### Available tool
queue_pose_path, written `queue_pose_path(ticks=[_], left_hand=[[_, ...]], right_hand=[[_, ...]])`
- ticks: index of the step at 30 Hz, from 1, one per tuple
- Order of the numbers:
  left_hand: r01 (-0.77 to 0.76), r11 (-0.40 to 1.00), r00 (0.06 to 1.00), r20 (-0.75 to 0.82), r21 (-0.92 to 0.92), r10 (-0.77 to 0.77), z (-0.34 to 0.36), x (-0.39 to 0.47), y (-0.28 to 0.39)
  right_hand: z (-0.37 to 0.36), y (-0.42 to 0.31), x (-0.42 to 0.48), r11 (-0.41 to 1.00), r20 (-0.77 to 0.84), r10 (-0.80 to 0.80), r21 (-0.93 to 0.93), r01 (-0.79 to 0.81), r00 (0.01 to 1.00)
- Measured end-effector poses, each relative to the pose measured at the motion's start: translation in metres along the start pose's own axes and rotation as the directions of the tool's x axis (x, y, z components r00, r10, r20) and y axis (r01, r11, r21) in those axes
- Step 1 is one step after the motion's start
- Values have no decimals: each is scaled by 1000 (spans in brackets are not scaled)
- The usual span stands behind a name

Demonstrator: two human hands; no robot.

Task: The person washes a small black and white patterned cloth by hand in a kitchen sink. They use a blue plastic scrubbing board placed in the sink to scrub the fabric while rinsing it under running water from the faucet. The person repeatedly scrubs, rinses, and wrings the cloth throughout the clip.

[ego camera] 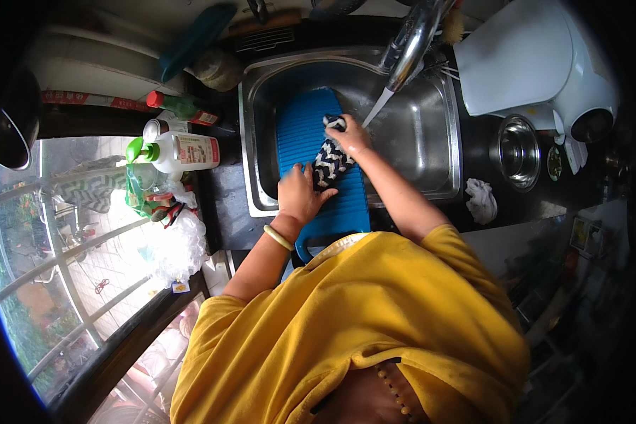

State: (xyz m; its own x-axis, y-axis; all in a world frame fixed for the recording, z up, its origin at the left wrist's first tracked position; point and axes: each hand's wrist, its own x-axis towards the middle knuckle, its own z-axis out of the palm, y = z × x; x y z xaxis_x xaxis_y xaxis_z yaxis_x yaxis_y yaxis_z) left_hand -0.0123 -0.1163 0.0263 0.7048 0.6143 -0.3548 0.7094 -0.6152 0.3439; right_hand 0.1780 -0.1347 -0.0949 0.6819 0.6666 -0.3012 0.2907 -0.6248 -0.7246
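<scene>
A black-and-white zigzag-patterned cloth [331, 164] lies bunched on a blue plastic washboard [310, 114]. The washboard leans in a stainless steel sink [432, 143], its handle end over the front rim, against my body. My right hand [354, 140] grips the upper end of the cloth, where a small fold sticks out past the fingers. At the lower end, my left hand [298, 195] holds the cloth between thumb and fingers; its fingertips are blurred. Water runs from a chrome faucet [408, 58] into the sink just beyond my right hand.
Left of the sink stand a white pump bottle [188, 151], a green bottle with a red cap [183, 107] and clear plastic bags [180, 246]. On the right counter are a crumpled white cloth [480, 201], a steel bowl [518, 152] and a white appliance [519, 58].
</scene>
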Motion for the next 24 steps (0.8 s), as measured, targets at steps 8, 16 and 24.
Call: queue_pose_path(ticks=[8, 16, 24], left_hand=[[154, 987, 988, 34, -52, -152, 30, 18, -8], [183, 978, 981, 83, -101, -175, 31, 20, -9], [178, 976, 983, -26, -124, -183, 33, 18, -11]], right_hand=[[-4, -26, -9, 976, -103, -104, -204, 81, 989], [14, -46, -64, 856, 157, -334, -362, 369, 930], [28, -49, 0, 954, -101, -77, -297, 43, 992]])
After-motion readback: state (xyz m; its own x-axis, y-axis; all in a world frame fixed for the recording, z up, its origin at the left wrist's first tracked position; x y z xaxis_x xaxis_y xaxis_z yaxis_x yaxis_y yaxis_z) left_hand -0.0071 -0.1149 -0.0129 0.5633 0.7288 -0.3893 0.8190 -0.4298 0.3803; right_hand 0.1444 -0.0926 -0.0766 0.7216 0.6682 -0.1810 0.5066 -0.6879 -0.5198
